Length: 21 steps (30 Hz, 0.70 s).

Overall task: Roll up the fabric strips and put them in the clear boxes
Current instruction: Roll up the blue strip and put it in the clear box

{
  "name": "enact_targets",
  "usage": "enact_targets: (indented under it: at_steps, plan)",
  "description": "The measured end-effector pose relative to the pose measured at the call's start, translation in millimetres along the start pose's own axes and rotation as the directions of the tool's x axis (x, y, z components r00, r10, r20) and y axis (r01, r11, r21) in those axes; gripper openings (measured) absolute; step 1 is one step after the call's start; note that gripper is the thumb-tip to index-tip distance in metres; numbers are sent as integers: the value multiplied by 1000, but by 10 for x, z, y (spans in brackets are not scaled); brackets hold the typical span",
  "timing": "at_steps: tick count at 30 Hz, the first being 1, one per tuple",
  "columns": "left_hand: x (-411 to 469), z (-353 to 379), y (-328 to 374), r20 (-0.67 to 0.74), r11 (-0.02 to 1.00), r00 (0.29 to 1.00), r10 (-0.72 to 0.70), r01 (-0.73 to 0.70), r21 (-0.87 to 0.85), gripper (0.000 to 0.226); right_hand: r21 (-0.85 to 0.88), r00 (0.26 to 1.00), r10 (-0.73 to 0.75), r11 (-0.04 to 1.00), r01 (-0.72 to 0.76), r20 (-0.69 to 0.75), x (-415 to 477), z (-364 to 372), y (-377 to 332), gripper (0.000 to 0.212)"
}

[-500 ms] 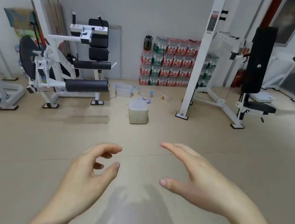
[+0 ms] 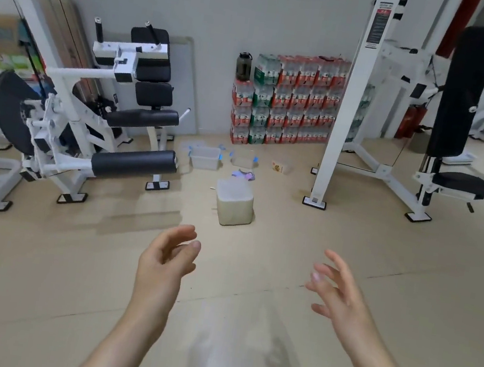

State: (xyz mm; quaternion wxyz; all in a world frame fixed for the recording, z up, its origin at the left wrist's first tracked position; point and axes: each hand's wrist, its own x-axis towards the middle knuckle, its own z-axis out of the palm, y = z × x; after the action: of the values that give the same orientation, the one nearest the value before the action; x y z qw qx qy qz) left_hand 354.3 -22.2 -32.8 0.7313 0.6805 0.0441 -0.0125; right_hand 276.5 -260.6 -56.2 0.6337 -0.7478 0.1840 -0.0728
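Two bare forearms reach forward from the bottom of the frame, hands raised side by side and well apart. The left hand (image 2: 166,258) is loosely curled — fingers bent toward the thumb, holding nothing. The right hand (image 2: 340,290) is spread — fingers apart and slightly bent, palm turned inward toward the left, also holding nothing. Neither hand touches anything; both hang in the air.

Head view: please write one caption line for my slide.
Empty left hand and right hand hover over the gym floor; clear boxes stand on it farther ahead.
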Motion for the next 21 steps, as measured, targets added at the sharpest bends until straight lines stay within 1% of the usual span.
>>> enact_targets:
  at_steps: [2, 4, 6, 8, 10, 12, 15, 17, 19, 21]
  plan:
    - [500, 180, -20, -17, 999, 1000, -21, 20, -51, 15, 99, 998, 30, 995, -25, -58, 485, -83, 72, 49]
    - [1036, 389, -13, -11, 999, 999, -31, 30, -37, 12, 150, 992, 63, 988, -46, -109, 1027, -175, 122, 38]
    - [1565, 606, -29, -1, 998, 998, -66, 66, -3, 11, 162, 988, 87, 985, -66, -131, 1603, -271, 159, 32]
    - [2087, 831, -8, 21, 993, 993, -119, 118, 31, 17, 145, 986, 107, 985, -88, -129, 2197, -358, 119, 27]
    - [2616, 1016, 13, 34, 984, 988, -152, 148, 97, 19, 77, 989, 99, 993, -91, -107, 2814, -423, 33, 23]
    - [3134, 1216, 45, 37, 978, 988, -150, 142, 151, 20, -26, 996, 70, 997, -72, -61, 3421, -451, -122, 19]
    - [3919, 1520, 43, 34, 970, 994, -102, 92, 226, 20, -169, 999, 39, 985, -37, 10, 4295, -400, -302, 16]
    - [4481, 1719, 29, 2, 968, 999, -52, 50, 244, 21, -240, 998, 15, 971, -2, 55, 4872, -306, -396, 12]
    - [5094, 1870, -19, -32, 970, 999, -27, 34, 243, 19, -288, 998, -12, 957, 30, 64, 5467, -164, -442, 8]
    - [5727, 1985, -73, -23, 965, 999, -43, 47, 258, 19, -327, 999, -31, 944, 39, 30, 6058, 16, -452, 9]
